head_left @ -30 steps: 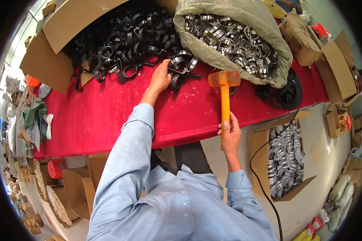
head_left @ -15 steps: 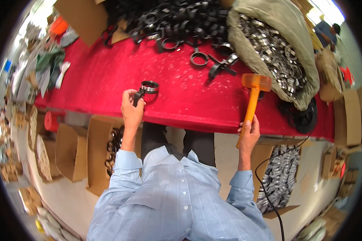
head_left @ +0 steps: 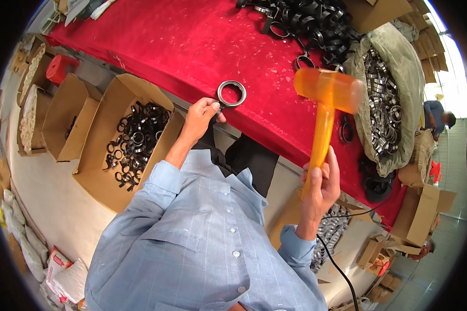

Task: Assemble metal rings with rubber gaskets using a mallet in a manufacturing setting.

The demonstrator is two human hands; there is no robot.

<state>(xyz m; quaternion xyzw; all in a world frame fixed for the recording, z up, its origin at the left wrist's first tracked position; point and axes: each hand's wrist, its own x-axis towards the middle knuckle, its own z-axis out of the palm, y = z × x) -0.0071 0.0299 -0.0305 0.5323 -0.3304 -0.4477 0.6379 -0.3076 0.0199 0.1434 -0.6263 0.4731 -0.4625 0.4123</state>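
My left hand (head_left: pixel 200 120) pinches the short black stem of a round ring part (head_left: pixel 231 105) with a shiny metal inner band. The ring is held at the front edge of the red-covered table (head_left: pixel 155 41), its opening facing up. My right hand (head_left: pixel 321 187) is wrapped round the handle of an orange mallet (head_left: pixel 323 127). The mallet is raised with its head up, to the right of the ring and apart from it. Loose black ring parts (head_left: pixel 316 31) lie heaped at the far side of the table.
An open sack (head_left: pixel 356 78) of shiny metal rings (head_left: pixel 381 111) stands on the table's right. Below at left, a cardboard box (head_left: pixel 96 160) holds several black ring parts. A black cable (head_left: pixel 342 269) runs down at right. Another person (head_left: pixel 437 119) is at the far right.
The view has turned, with more of the left floor boxes showing. My left hand has brought the ring part to the table's edge, metal band up. The mallet has been lifted closer.
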